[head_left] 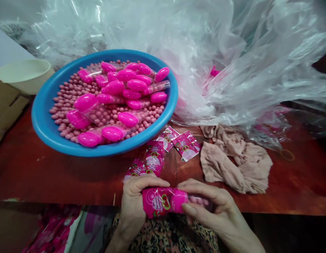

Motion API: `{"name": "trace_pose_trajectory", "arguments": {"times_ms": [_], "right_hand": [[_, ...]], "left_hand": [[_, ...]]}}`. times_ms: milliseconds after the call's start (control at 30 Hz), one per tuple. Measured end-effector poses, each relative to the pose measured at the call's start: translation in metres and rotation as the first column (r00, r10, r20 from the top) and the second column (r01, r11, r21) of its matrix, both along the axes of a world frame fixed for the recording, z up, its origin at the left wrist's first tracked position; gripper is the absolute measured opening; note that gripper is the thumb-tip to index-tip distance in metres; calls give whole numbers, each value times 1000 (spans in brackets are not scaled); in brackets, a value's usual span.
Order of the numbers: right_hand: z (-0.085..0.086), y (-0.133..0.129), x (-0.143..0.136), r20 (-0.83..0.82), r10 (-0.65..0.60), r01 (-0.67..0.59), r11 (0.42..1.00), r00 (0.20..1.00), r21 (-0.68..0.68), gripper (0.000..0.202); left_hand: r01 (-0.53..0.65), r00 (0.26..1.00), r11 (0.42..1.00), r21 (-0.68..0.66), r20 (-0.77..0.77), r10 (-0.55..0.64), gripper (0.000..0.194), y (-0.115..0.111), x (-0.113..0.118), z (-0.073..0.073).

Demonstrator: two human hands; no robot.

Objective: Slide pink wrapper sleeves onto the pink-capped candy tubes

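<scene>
My left hand [133, 200] is closed on a pink printed wrapper sleeve [156, 203] at the table's front edge. In my right hand [215, 205], the fingers pinch a small clear tube [198, 200] with a bright pink cap [179, 200] and pink candy balls inside. The tube lies sideways, its cap pointing left against the sleeve. Whether the cap's end is inside the sleeve I cannot tell. Flat pink sleeves [154, 158] lie just beyond my hands, with another sleeve [187, 144] to their right.
A blue basin [105, 151] holds loose pink balls [65, 112] and several capped tubes [112, 88]. Crumpled clear plastic bags [231, 70] fill the back right. A beige cloth [236, 161] lies right of the sleeves. Left are a cream bowl [26, 70] and a cardboard box [7, 105].
</scene>
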State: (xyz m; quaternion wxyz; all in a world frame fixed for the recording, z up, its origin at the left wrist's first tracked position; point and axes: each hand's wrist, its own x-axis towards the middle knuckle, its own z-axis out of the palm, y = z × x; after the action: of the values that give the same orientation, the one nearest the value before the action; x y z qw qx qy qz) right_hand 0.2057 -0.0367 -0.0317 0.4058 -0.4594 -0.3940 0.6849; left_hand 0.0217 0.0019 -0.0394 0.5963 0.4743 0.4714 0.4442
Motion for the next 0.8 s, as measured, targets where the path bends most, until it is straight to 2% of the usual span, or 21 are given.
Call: {"name": "trace_pose_trajectory", "arguments": {"times_ms": [100,200,267,333,433,533,600,667,800], "right_hand": [[1,3,-1,60,24,-24,1000,998,-6,13],[0,3,-1,16,25,-25,1000,1000,-13,12],[-1,0,-1,17,-8,8,1000,1000,-7,13],[-2,-3,-3,94,-71,71,997,993,1,21],[1,-5,-5,238,-112,82,988,965,133,33],[9,-3,-7,262,-125,58,967,957,248,21],[13,-2,-9,191,-169,130,971,967,200,12],[14,-3,-10,125,-220,206,972,968,112,8],[7,-6,-13,83,-387,387,922,918,22,11]], "left_hand": [[13,1000,1000,-11,-10,-13,20,1,0,1],[55,998,998,-37,37,-54,18,2,-1,2],[104,992,993,-48,69,-101,18,2,-2,3],[150,986,988,-33,73,-147,17,3,-2,3],[164,983,985,-44,87,-160,15,3,-1,2],[136,973,971,-198,213,-93,12,2,-1,1],[173,940,933,-315,336,-61,12,1,-3,0],[245,887,896,-371,459,-52,21,0,-4,0],[287,736,892,-349,676,27,48,-7,3,0]]}}
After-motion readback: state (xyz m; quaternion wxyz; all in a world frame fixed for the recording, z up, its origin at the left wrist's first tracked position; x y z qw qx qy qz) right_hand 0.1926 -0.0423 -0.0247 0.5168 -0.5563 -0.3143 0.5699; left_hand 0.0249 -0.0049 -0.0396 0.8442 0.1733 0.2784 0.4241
